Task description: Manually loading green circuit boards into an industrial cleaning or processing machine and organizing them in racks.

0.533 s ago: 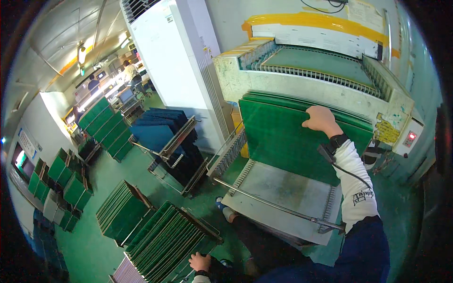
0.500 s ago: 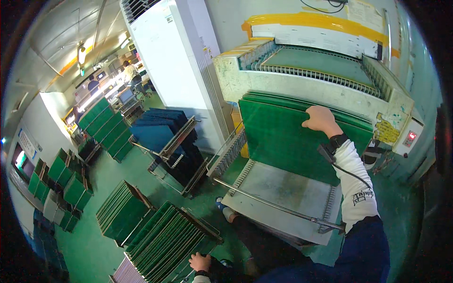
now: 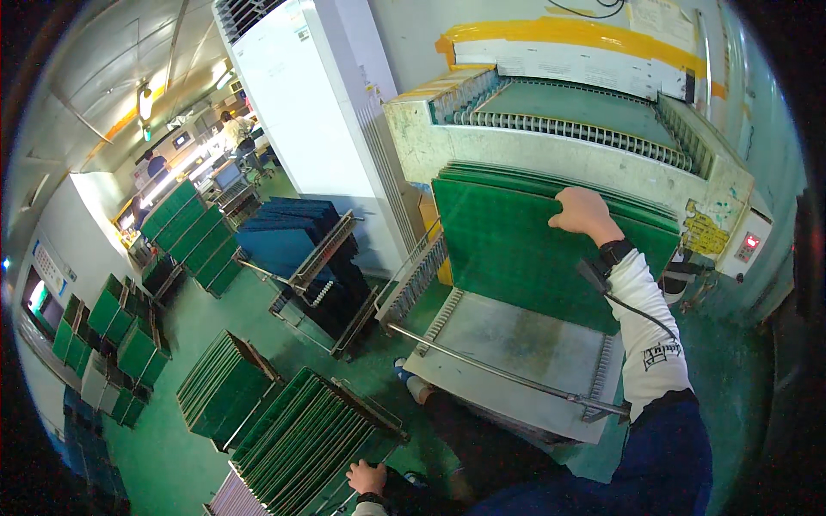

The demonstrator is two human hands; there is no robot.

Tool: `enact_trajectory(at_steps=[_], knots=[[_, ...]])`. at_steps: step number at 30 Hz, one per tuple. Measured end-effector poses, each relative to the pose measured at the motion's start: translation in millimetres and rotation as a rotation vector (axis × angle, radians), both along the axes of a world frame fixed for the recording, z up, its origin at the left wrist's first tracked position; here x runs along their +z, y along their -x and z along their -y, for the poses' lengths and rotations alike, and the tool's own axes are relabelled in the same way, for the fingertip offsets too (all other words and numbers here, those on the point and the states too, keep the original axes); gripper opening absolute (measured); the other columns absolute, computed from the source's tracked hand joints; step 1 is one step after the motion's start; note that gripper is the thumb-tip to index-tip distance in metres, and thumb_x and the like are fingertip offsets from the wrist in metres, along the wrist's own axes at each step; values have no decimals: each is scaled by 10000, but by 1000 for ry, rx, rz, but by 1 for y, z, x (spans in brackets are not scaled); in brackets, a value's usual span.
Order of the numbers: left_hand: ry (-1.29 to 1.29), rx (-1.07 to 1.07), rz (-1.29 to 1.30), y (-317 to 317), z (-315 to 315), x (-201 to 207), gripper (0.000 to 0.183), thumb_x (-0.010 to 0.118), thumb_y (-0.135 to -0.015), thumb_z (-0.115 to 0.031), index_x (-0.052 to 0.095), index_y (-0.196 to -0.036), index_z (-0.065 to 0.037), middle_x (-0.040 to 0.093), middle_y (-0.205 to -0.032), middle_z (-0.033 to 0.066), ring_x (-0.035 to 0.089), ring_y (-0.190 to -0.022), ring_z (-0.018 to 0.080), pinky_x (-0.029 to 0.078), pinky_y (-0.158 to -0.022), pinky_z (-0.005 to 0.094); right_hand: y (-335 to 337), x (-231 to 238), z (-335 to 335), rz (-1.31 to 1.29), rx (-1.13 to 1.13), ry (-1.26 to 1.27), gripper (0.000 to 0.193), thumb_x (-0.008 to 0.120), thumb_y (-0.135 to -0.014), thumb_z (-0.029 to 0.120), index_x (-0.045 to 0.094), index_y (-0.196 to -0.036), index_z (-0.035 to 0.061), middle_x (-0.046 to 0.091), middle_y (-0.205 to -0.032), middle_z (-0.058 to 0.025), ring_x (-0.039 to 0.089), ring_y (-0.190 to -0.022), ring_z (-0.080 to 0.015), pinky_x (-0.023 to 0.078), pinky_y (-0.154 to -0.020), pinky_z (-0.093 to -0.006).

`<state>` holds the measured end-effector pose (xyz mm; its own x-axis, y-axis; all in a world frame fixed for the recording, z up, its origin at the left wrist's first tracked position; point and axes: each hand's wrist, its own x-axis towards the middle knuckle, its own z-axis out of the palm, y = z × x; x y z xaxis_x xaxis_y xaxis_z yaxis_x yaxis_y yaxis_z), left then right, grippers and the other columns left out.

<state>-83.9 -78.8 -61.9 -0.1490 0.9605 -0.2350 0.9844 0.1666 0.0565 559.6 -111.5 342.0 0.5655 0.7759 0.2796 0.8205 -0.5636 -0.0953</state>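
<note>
In front of me several flat green panels (image 3: 525, 249) stand upright, one behind another, in a slotted metal rack (image 3: 516, 331). My right hand (image 3: 589, 215) is closed over the top edge of the front panel, with a finger or thumb against its near face. At the bottom, my left hand (image 3: 366, 477) is closed round a thin metal bar of another rack. That rack holds a row of green panels (image 3: 301, 439), packed close together and leaning.
Behind the panels stands a pale machine (image 3: 559, 138) with rollers on top and a control box (image 3: 748, 245) at right. A tall white cabinet (image 3: 318, 95), a rack of dark blue panels (image 3: 288, 245) and more green-panel stacks (image 3: 194, 232) stand leftward. People (image 3: 237, 133) are far back.
Both hands keep their places and grips. My view has shifted very slightly, and the people far back have changed posture a little.
</note>
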Motion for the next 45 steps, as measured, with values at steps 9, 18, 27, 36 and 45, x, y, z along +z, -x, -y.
enact_trajectory(at_steps=[9, 18, 27, 36, 45], knots=[[-27, -10, 6, -4, 2, 6, 533, 727, -747, -491, 704, -1090, -84, 610, -1177, 143, 557, -1156, 393, 506, -906, 534, 0, 0, 0, 5, -12, 5, 444, 802, -729, 404, 733, -1001, 60, 724, -1044, -181, 683, -1009, -385, 549, -856, -489], [-47, -11, -7, -2, 1, 0, 535, 720, -739, -480, 706, -1100, -86, 617, -1171, 147, 563, -1148, 395, 510, -902, 534, -1, 2, -1, -36, -38, 38, 481, 812, -726, 415, 721, -1042, 64, 708, -1077, -160, 663, -1041, -373, 535, -869, -482], [-14, -7, 13, -1, 1, 2, 532, 706, -748, -467, 695, -1118, -86, 611, -1183, 155, 550, -1160, 401, 502, -910, 539, -1, 3, -2, -33, -40, 62, 523, 806, -733, 426, 723, -1098, 61, 702, -1124, -161, 658, -1069, -366, 535, -884, -480], [-33, -14, 1, -1, 2, 2, 551, 710, -740, -483, 691, -1122, -87, 615, -1175, 154, 560, -1144, 402, 503, -906, 537, 2, 0, -1, 11, -15, -1, 429, 790, -721, 391, 737, -980, 53, 730, -1018, -176, 693, -979, -377, 560, -841, -482], [-39, -15, 14, -2, 2, 3, 524, 711, -731, -463, 704, -1095, -86, 616, -1153, 151, 562, -1139, 399, 506, -902, 534, 0, -1, -1, 18, -14, -7, 426, 793, -723, 394, 738, -979, 58, 728, -1010, -177, 691, -984, -377, 559, -847, -480]])
